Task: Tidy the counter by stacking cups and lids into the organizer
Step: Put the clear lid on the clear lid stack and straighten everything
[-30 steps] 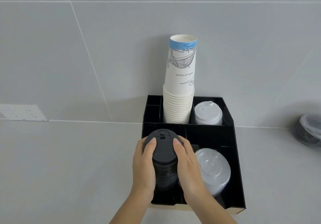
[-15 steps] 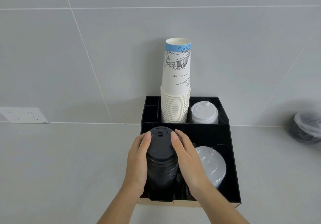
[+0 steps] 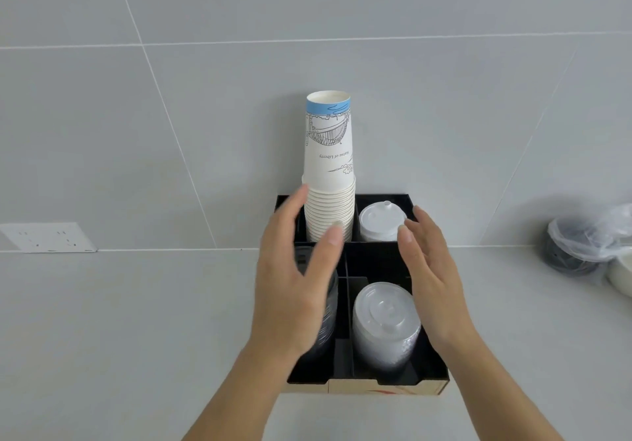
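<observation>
Both hands hover over a black organizer [image 3: 431,368] on the grey surface [image 3: 119,338], each grip spread wide and holding nothing: the left hand [image 3: 297,283] partly covers a stack of black lids [image 3: 326,317] in the compartment at 7 o'clock, the right hand [image 3: 431,276] is above the 3 o'clock edge. A stack of clear lids [image 3: 386,321] fills the 5 o'clock compartment, a tall stack of paper cups [image 3: 330,173] stands inverted at 12 o'clock, and white lids [image 3: 381,218] sit at 1 o'clock
</observation>
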Tool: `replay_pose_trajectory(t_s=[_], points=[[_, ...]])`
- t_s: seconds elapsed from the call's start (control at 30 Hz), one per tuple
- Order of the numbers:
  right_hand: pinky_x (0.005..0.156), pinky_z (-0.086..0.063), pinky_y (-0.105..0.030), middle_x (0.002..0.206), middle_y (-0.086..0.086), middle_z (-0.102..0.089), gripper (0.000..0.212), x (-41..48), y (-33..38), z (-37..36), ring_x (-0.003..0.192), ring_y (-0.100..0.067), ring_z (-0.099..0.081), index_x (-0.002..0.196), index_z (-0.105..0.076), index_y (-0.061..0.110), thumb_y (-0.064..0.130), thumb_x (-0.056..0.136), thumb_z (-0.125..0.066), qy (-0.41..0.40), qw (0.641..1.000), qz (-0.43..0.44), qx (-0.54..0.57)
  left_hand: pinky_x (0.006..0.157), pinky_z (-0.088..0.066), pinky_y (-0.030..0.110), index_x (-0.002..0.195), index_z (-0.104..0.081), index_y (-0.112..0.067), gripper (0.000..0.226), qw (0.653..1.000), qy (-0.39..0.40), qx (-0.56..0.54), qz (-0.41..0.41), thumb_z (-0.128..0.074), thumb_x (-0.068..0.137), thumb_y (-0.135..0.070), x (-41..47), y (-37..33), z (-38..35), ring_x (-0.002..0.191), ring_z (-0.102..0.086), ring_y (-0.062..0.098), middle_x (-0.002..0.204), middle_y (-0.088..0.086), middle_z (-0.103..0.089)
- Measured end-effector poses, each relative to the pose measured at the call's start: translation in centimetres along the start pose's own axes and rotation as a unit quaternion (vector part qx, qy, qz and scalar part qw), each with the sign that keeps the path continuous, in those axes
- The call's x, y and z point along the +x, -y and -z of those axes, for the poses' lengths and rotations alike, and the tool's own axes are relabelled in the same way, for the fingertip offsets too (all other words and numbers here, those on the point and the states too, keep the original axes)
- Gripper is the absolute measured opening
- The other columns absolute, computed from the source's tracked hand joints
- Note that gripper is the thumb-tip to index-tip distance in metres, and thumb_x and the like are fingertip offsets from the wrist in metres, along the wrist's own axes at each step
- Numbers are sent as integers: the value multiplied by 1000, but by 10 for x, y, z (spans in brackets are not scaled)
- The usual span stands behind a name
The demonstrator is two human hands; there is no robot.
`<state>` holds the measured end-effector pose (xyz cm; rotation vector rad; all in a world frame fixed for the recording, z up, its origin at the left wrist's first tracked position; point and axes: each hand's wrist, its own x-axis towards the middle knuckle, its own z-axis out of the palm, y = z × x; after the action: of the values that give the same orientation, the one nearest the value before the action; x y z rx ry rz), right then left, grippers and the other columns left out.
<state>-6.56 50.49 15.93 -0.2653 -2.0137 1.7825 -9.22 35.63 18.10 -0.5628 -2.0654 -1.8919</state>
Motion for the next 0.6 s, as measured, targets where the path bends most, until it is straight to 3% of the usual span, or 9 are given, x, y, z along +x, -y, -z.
replay_pose_trajectory(t_s=[0.17,0.3,0.43,0.6], points=[[96,-34,-18,129,28,-46,50,-11,-4,18,123,8,-42,125,-37,50,54,75,-44,-1,1000,-1,2,107,-27,12,132,-37,-40,54,993,105,37,-40,-49,80,-49,-23,2,-42,133,-34,-2,139,-20,-42],[105,-32,-25,136,19,-44,63,-18,-23,27,128,1,-40,136,-35,41,52,75,-48,1,999,-34,2,111,-23,15,135,-30,-44,59,987,155,49,6,-48,80,-57,-47,28,-62,136,-24,-6,145,-22,-34],[109,-30,-27,142,15,-41,72,-24,-44,27,130,1,-37,139,-34,38,58,71,-50,14,997,-75,-15,111,-20,18,132,-22,-55,60,981,170,90,42,-44,77,-65,-64,59,-69,137,-18,-8,150,-21,-26],[104,-27,-22,144,14,-37,72,-27,-67,26,130,2,-34,140,-32,37,56,73,-51,34,992,-117,-17,115,-22,27,138,-16,-51,68,972,168,152,66,-43,77,-66,-70,92,-67,139,-14,-6,152,-19,-21]])
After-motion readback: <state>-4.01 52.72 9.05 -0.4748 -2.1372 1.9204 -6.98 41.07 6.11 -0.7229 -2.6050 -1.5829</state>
